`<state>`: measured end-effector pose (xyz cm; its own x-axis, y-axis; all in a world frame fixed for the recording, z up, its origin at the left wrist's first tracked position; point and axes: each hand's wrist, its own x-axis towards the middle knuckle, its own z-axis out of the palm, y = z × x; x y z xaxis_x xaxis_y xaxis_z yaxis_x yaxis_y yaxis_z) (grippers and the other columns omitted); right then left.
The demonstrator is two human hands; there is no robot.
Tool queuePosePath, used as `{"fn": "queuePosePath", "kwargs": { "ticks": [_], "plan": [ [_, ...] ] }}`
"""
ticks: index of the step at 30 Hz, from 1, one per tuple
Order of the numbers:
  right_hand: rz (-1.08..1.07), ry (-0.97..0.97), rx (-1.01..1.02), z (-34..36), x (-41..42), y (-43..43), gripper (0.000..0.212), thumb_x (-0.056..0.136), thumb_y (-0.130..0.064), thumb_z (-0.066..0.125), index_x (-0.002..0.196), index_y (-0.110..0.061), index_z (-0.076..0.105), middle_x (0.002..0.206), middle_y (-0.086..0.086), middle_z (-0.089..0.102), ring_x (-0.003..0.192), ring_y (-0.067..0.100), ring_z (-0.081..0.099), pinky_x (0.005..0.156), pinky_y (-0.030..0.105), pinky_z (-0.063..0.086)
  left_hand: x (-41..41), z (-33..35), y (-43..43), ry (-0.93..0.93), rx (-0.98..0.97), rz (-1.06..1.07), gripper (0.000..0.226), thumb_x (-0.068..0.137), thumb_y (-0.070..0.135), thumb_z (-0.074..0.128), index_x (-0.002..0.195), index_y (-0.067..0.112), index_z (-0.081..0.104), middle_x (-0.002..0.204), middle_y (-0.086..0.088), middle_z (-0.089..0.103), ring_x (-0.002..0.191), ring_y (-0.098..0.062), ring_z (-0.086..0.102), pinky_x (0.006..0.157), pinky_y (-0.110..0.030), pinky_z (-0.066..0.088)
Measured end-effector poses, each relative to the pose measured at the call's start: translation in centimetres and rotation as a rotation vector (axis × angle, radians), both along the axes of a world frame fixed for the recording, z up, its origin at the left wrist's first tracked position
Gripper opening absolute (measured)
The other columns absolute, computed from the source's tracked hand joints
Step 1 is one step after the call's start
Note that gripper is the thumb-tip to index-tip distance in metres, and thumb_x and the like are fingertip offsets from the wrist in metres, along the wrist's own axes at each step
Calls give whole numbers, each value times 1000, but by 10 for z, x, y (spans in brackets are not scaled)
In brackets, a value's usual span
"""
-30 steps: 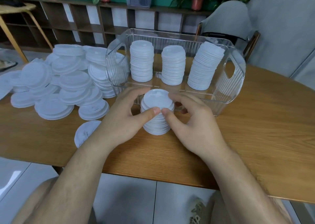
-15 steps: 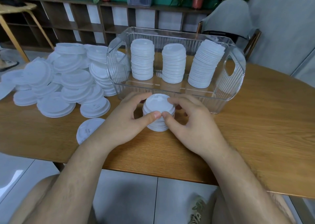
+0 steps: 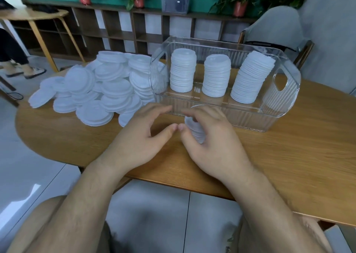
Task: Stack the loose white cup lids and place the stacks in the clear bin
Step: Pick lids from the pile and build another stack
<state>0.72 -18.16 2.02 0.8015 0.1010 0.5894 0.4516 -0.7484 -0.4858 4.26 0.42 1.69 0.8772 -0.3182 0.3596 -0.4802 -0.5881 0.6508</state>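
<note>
Loose white cup lids [image 3: 107,91] heap on the left of the table [image 3: 289,166], beside the clear bin [image 3: 254,118], where three stacks [image 3: 216,77] line the far wall, the rightmost leaning. A short stack [image 3: 194,130] sits tilted in the right hand [image 3: 213,139], fingers curled round it, just before the bin's near wall; the left hand [image 3: 138,137] hovers slack and empty. Held one-handed, the stack may splay, or clip that wall going over.

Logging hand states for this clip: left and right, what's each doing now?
Left hand: open, holding nothing.
Right hand: grips the small lid stack.
</note>
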Motion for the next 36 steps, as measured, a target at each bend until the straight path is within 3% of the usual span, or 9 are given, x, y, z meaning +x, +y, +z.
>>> {"fn": "queuePosePath", "kwargs": {
  "ticks": [5,8,13,18,23,27,29,32,36],
  "plan": [
    [65,10,-75,-6,3,37,32,93,-26,66,121,-11,70,116,-1,69,112,17,58,99,26,42,-7,4,42,-81,174,70,60,89,54,55,138,20,58,132,12,54,125,-4,47,103,-8,27],
    [116,87,-111,-8,4,55,34,93,-27,64,124,-12,69,118,0,68,113,18,57,98,29,45,-14,7,66,-79,291,129,65,88,57,53,141,21,56,134,11,52,126,-7,43,102,-20,30],
    [183,316,-251,-15,6,73,55,90,-43,59,141,-19,57,139,-5,57,130,17,46,108,36,41,-20,4,90,61,444,111,66,86,63,59,144,30,52,135,11,50,127,-12,44,97,-23,31],
    [177,344,-316,-23,7,79,61,92,-47,67,145,-19,53,146,-3,52,135,16,41,112,29,34,-16,-1,96,158,433,74,62,86,50,71,143,37,51,131,13,53,124,-11,45,105,-28,37],
    [156,288,-284,-22,9,74,57,92,-46,69,139,-15,58,140,0,56,130,18,45,108,26,35,-14,-1,94,194,294,57,58,88,40,72,142,30,52,122,15,51,118,-4,46,104,-25,40],
    [109,138,-162,-14,7,60,51,89,-46,73,128,-12,66,130,1,63,123,18,51,103,13,30,-16,4,83,152,86,69,58,91,37,69,145,28,50,128,19,50,116,8,47,98,-10,38],
    [78,78,-103,-9,5,50,50,90,-47,72,126,-13,67,128,0,63,121,15,52,102,6,28,-15,7,73,124,4,63,56,90,38,67,143,29,51,127,20,52,118,11,46,97,-10,38],
    [43,9,-8,-2,1,32,49,89,-46,71,125,-12,68,126,-3,61,120,9,54,103,12,37,-12,9,53,120,-135,27,48,92,36,70,137,32,55,128,22,57,121,9,49,102,-21,43],
    [-6,-65,84,1,1,10,45,88,-37,77,123,-10,68,124,-1,61,117,6,56,103,16,41,-7,13,20,145,-284,35,43,88,37,72,130,38,59,123,24,61,117,10,53,100,-18,42]
  ]
}}
